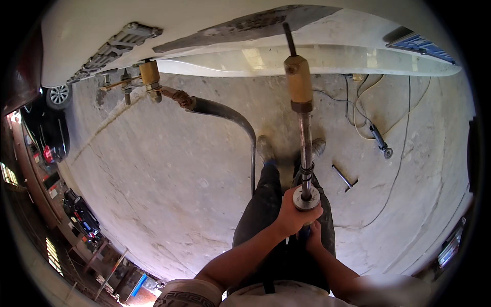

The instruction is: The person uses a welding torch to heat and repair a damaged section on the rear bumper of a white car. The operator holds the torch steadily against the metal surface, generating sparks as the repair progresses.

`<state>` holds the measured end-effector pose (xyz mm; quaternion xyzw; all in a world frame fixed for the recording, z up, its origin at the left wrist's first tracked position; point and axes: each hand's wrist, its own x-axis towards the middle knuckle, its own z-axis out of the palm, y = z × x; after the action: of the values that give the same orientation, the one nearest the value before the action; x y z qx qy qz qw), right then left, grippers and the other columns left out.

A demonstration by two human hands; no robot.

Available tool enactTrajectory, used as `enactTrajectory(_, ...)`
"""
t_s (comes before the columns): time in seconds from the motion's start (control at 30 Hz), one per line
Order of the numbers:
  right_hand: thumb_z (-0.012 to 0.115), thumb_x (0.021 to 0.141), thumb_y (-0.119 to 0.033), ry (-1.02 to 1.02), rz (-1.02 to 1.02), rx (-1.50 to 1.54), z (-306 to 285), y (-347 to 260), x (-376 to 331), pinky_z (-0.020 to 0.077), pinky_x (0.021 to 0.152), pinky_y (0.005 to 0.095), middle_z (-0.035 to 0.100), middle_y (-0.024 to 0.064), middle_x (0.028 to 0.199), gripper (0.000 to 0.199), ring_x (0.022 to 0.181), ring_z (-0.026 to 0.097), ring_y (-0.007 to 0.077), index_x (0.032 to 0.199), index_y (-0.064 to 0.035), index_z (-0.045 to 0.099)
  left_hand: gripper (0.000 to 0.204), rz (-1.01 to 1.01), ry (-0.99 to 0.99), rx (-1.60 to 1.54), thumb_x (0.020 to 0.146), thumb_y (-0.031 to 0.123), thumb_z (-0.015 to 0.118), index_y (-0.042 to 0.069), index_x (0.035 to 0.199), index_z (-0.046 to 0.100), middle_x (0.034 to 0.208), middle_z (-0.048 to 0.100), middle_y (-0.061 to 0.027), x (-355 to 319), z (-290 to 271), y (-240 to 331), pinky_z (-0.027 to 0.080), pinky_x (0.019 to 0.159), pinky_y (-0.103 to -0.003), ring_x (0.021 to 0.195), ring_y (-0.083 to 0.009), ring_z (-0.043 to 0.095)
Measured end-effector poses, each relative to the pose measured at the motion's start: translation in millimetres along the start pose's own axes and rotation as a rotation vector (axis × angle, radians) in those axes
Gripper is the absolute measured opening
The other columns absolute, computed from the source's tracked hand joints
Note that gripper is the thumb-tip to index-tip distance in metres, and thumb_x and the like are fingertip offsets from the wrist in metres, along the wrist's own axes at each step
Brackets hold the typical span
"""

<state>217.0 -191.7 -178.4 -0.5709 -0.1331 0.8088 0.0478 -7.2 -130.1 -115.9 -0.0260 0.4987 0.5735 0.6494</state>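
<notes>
A slide hammer dent puller (305,134) runs up from my hands toward the car body. Its brass-coloured head (298,82) carries a thin dark rod (290,41), whose tip meets or nearly meets a bare grey patch (245,28) on the white panel (194,20). My left hand (292,214) is wrapped round the round metal sliding weight (306,198) on the shaft. Just below, my right hand (313,238) is closed on the tool's rear handle, mostly hidden, with a bit of blue showing.
At left, a brass-coloured clamp (150,74) at the panel edge joins a thick black cable (230,113) hanging to the floor. An angle grinder (381,142), a T-shaped tool (346,179) and loose cords (358,110) lie right of my feet. A black car (48,123) stands far left.
</notes>
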Motion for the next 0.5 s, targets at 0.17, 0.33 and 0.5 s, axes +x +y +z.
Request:
enactTrajectory(0.17, 0.045, 0.099, -0.045, 0.01, -0.02, -0.057, 1.0, 5.8, 0.1, 0.0497, 0.053, 0.0322, 0.063, 0.0084, 0.077, 0.042, 0.059, 0.063, 0.0197, 0.103, -0.0046, 0.057, 0.017, 0.015, -0.029, 0.061, 0.078, 0.002, 0.073, 0.004, 0.087, 0.059, 0.078, 0.061, 0.0004, 3.3, 2.0, -1.4, 0.048, 0.067, -0.026, 0.072, -0.0077, 0.057)
enactTrajectory(0.33, 0.047, 0.098, -0.045, 0.063, -0.011, -0.068, 7.6, -1.3, 1.4, 0.0497, 0.052, 0.0323, 0.063, 0.0087, 0.076, 0.041, 0.059, 0.063, 0.0202, 0.103, -0.0049, 0.056, 0.017, 0.008, -0.044, 0.047, 0.078, 0.001, 0.073, 0.004, 0.087, 0.059, 0.078, 0.061, 0.0002, 1.8, 3.4, 2.8, 0.048, 0.067, -0.027, 0.072, -0.008, 0.058)
enactTrajectory(0.5, 0.046, 0.1, -0.043, 0.009, -0.015, -0.088, 8.9, -6.3, 2.6, 0.0497, 0.051, 0.0327, 0.063, 0.0083, 0.075, 0.04, 0.057, 0.063, 0.0201, 0.099, -0.0048, 0.057, 0.017, 0.029, -0.02, 0.041, 0.078, 0.001, 0.073, 0.004, 0.086, 0.06, 0.078, 0.062, -0.0002, 1.4, 1.4, 2.3, 0.049, 0.066, -0.027, 0.072, -0.0083, 0.059)
